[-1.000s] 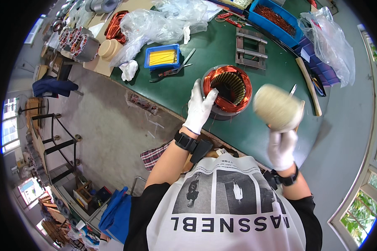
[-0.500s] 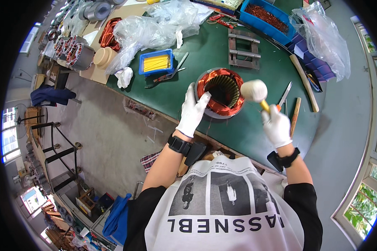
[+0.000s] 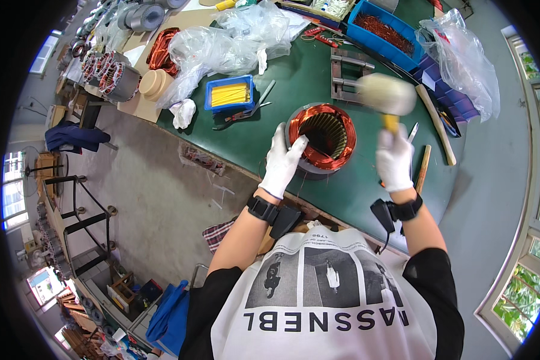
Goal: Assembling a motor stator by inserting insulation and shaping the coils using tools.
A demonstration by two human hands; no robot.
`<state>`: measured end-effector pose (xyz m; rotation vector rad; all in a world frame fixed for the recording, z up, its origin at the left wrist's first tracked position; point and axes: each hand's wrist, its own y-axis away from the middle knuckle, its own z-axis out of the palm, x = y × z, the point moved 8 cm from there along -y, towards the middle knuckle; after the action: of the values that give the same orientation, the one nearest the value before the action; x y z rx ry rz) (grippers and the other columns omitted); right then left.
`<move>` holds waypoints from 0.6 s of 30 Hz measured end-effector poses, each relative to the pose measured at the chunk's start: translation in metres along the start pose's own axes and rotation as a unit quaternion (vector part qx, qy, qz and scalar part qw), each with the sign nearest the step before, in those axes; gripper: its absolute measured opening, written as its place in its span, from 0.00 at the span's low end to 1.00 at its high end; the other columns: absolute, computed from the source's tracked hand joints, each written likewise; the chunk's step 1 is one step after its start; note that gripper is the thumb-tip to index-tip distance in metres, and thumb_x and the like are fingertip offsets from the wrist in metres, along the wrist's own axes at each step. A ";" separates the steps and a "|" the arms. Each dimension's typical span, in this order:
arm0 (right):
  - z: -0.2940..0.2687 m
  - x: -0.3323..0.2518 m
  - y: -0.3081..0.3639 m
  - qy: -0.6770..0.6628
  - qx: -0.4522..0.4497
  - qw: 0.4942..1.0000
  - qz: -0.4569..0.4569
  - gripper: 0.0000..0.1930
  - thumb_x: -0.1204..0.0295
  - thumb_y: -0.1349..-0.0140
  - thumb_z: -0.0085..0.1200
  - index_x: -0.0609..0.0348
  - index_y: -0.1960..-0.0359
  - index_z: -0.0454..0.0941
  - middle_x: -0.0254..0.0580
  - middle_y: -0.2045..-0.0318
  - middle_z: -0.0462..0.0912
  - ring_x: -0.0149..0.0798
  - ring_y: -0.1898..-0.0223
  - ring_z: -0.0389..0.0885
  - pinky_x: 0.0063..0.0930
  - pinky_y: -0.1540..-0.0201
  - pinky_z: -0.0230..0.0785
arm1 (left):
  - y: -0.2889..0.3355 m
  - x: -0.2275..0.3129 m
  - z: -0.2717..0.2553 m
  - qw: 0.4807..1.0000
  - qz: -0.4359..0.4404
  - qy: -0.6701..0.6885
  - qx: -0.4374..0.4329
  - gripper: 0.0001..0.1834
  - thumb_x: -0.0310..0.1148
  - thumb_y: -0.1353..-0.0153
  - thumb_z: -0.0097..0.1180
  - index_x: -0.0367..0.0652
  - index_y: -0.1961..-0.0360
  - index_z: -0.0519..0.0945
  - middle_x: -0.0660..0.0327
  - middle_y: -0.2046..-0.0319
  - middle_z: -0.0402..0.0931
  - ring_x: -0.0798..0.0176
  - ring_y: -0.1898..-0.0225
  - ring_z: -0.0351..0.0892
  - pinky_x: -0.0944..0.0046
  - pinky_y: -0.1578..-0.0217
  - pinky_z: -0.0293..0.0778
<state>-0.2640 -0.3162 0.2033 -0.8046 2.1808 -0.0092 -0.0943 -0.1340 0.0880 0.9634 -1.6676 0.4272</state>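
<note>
Head cam: L hand (image 3: 282,162) fingers clasp stator (image 3: 340,135) rim, R hand (image 3: 394,163) fingers closed rnd blurred mallet (image 3: 387,96).

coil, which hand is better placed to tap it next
Likely the right hand: it grips the mallet, whose head is just beyond and right of the coil. The left hand has no tool and lies against the coil's left side, seemingly better placed to steady it.

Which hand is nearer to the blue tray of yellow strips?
Left. The left hand is on the left edge of the copper-wound stator, right of the blue tray and nearer the person; the right hand, holding the mallet, is farther right, beyond the stator.
</note>
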 end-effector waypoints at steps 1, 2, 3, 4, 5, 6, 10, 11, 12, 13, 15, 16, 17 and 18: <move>0.020 0.005 -0.005 0.118 -0.082 0.989 -0.036 0.11 0.64 0.37 0.48 0.60 0.69 0.69 0.53 0.82 0.75 0.58 0.77 0.76 0.44 0.74 0.67 | -0.001 0.002 0.002 1.000 -0.003 0.009 -0.009 0.41 0.54 0.44 0.54 0.34 0.38 0.59 0.38 0.45 0.66 0.39 0.44 0.68 0.52 0.45 0.65; 0.036 0.011 -0.008 0.233 -0.162 0.956 -0.071 0.12 0.62 0.37 0.48 0.59 0.69 0.69 0.54 0.81 0.77 0.58 0.77 0.77 0.47 0.73 0.68 | -0.002 0.004 0.002 1.000 -0.001 0.010 -0.010 0.41 0.54 0.44 0.54 0.34 0.38 0.59 0.38 0.45 0.66 0.39 0.44 0.68 0.52 0.45 0.65; 0.037 -0.014 -0.021 0.261 -0.186 0.944 -0.081 0.14 0.59 0.38 0.48 0.57 0.70 0.70 0.55 0.81 0.77 0.58 0.76 0.78 0.50 0.72 0.69 | -0.002 -0.004 -0.003 1.000 -0.017 -0.006 -0.007 0.41 0.54 0.44 0.54 0.34 0.38 0.59 0.37 0.45 0.65 0.39 0.44 0.68 0.52 0.45 0.65; 0.030 -0.029 -0.030 0.231 -0.167 0.952 -0.114 0.14 0.60 0.37 0.47 0.58 0.70 0.70 0.54 0.81 0.77 0.58 0.76 0.78 0.50 0.73 0.68 | -0.002 -0.007 -0.003 0.999 -0.029 -0.019 -0.010 0.42 0.54 0.44 0.54 0.33 0.39 0.59 0.37 0.45 0.65 0.39 0.44 0.68 0.52 0.45 0.65; 0.026 -0.037 -0.029 0.160 -0.139 0.975 -0.064 0.14 0.59 0.37 0.47 0.58 0.70 0.69 0.54 0.81 0.77 0.58 0.76 0.78 0.50 0.73 0.68 | 0.005 -0.012 -0.009 0.999 -0.037 -0.021 -0.005 0.42 0.54 0.44 0.54 0.33 0.39 0.59 0.37 0.45 0.65 0.39 0.44 0.68 0.52 0.45 0.65; 0.022 -0.042 -0.032 0.091 -0.106 0.990 -0.016 0.15 0.59 0.37 0.47 0.59 0.70 0.69 0.54 0.80 0.77 0.58 0.75 0.78 0.50 0.74 0.68 | 0.004 -0.011 -0.008 0.999 -0.032 -0.014 -0.001 0.41 0.54 0.44 0.53 0.33 0.39 0.59 0.37 0.44 0.65 0.38 0.44 0.68 0.52 0.44 0.64; 0.069 -0.030 -0.020 0.247 -0.214 0.937 -0.123 0.16 0.57 0.37 0.47 0.58 0.69 0.70 0.54 0.80 0.78 0.57 0.75 0.78 0.51 0.72 0.68 | 0.000 0.001 -0.003 1.000 -0.017 0.004 -0.012 0.39 0.52 0.41 0.50 0.32 0.39 0.59 0.37 0.44 0.64 0.38 0.44 0.67 0.52 0.43 0.63; 0.063 -0.048 -0.026 0.256 -0.226 0.930 -0.135 0.16 0.56 0.37 0.47 0.58 0.69 0.71 0.54 0.80 0.77 0.57 0.75 0.78 0.51 0.72 0.68 | -0.001 -0.006 -0.004 1.000 -0.019 0.013 -0.016 0.37 0.52 0.40 0.48 0.33 0.39 0.60 0.37 0.44 0.64 0.38 0.44 0.67 0.52 0.43 0.63; 0.062 -0.067 -0.032 0.261 -0.242 0.922 -0.153 0.16 0.56 0.37 0.47 0.58 0.69 0.71 0.53 0.81 0.77 0.57 0.75 0.78 0.50 0.72 0.68 | -0.001 -0.015 -0.010 0.999 -0.026 0.020 -0.012 0.35 0.51 0.39 0.46 0.34 0.40 0.61 0.38 0.44 0.64 0.38 0.44 0.67 0.52 0.43 0.63; 0.054 -0.079 -0.033 0.179 -0.228 0.950 -0.115 0.15 0.57 0.37 0.47 0.58 0.70 0.71 0.53 0.81 0.77 0.57 0.75 0.78 0.51 0.72 0.67 | 0.002 -0.021 -0.014 0.999 -0.031 0.021 -0.003 0.35 0.51 0.39 0.46 0.34 0.40 0.61 0.38 0.44 0.64 0.38 0.44 0.67 0.52 0.43 0.63; 0.046 -0.074 -0.015 -0.001 -0.155 0.987 -0.050 0.14 0.60 0.37 0.49 0.58 0.70 0.70 0.54 0.81 0.76 0.58 0.75 0.77 0.50 0.73 0.67 | 0.002 -0.024 -0.012 0.999 -0.023 0.028 -0.014 0.31 0.50 0.36 0.42 0.36 0.40 0.63 0.40 0.44 0.65 0.39 0.44 0.67 0.52 0.44 0.63; 0.046 -0.059 -0.001 -0.087 -0.108 0.990 -0.020 0.13 0.60 0.37 0.49 0.58 0.71 0.70 0.55 0.82 0.76 0.58 0.76 0.77 0.49 0.73 0.67 | 0.001 -0.020 -0.007 0.999 -0.020 0.028 -0.019 0.31 0.50 0.36 0.42 0.36 0.40 0.63 0.40 0.44 0.65 0.39 0.44 0.67 0.52 0.44 0.63; 0.061 -0.049 0.012 0.071 -0.178 0.975 -0.112 0.13 0.61 0.38 0.50 0.58 0.70 0.70 0.54 0.82 0.75 0.57 0.76 0.77 0.48 0.73 0.67 | 0.001 -0.018 -0.005 0.999 -0.006 0.036 -0.023 0.30 0.48 0.35 0.41 0.37 0.41 0.64 0.40 0.44 0.66 0.40 0.44 0.68 0.52 0.45 0.64; 0.077 -0.058 0.018 0.204 -0.280 0.928 -0.138 0.12 0.62 0.38 0.50 0.59 0.69 0.70 0.54 0.82 0.75 0.57 0.76 0.77 0.48 0.73 0.67 | -0.001 -0.019 -0.006 0.999 0.006 0.043 -0.022 0.28 0.47 0.34 0.40 0.38 0.41 0.64 0.41 0.45 0.68 0.41 0.44 0.68 0.52 0.45 0.64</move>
<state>-0.1935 -0.2510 0.1856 -1.5466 2.4696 0.3463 -0.0883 -0.1233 0.0727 0.8918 -1.5986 0.4329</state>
